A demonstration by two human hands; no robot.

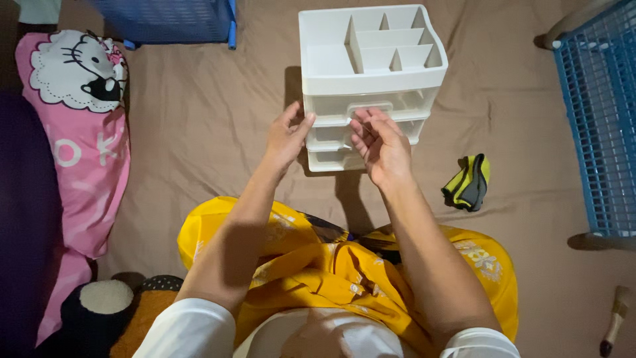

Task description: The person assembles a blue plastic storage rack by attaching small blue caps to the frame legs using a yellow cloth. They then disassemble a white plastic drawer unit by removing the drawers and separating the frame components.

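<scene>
Two hands at a white plastic drawer organizer (371,66) that stands on the brown bedsheet (199,119), straight in front of the person's lap. Left hand (286,138) rests against the unit's left front corner, fingers loosely extended, gripping nothing. Right hand (381,144) has its fingers curled at the handle of the top drawer (397,105); whether they actually pinch the handle or only touch it, cannot tell. Organizer has an open divided tray on top and three shallow drawers stacked below. It looks light, stiff, smooth and a bit slippery, thin-walled, so likely to slide or tip on the soft sheet if a drawer is tugged; best hold is the drawer's front lip, with the other hand bracing the side wall. Nearby: yellow and grey cloth (469,182) to the right, blue baskets (599,119) right and (165,20) top, pink pillow (86,132) left, brush handle (616,318) at bottom right.
</scene>
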